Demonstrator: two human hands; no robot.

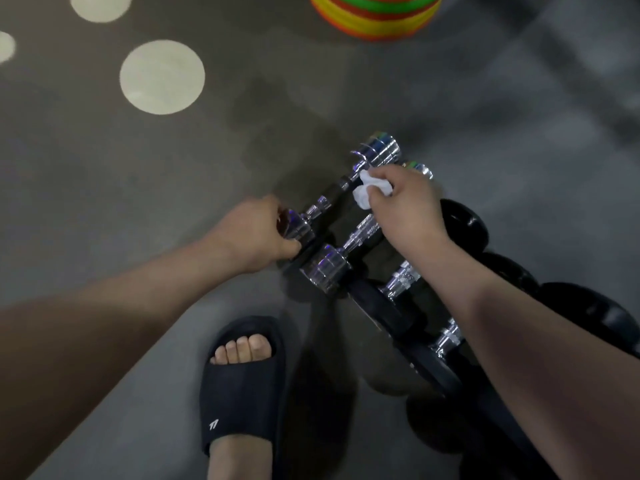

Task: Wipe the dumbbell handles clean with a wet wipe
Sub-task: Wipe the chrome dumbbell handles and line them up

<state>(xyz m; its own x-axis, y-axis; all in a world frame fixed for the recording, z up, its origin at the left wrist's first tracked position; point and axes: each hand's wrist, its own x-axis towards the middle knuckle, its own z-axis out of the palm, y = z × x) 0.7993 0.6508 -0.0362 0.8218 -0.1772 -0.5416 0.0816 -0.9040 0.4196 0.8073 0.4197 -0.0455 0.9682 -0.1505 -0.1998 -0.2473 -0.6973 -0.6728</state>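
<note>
Several dumbbells lie side by side on a low black rack. The farthest is a chrome dumbbell with a dark handle. My left hand grips its near chrome end. My right hand pinches a crumpled white wet wipe and holds it against the far part of that handle. A second chrome dumbbell lies just nearer, its handle partly hidden under my right hand. Black-ended dumbbells follow toward the lower right, partly covered by my right forearm.
My foot in a black slide sandal stands on the grey floor left of the rack. A stack of bright orange, yellow and green discs sits at the top edge. Pale round marks dot the floor at upper left.
</note>
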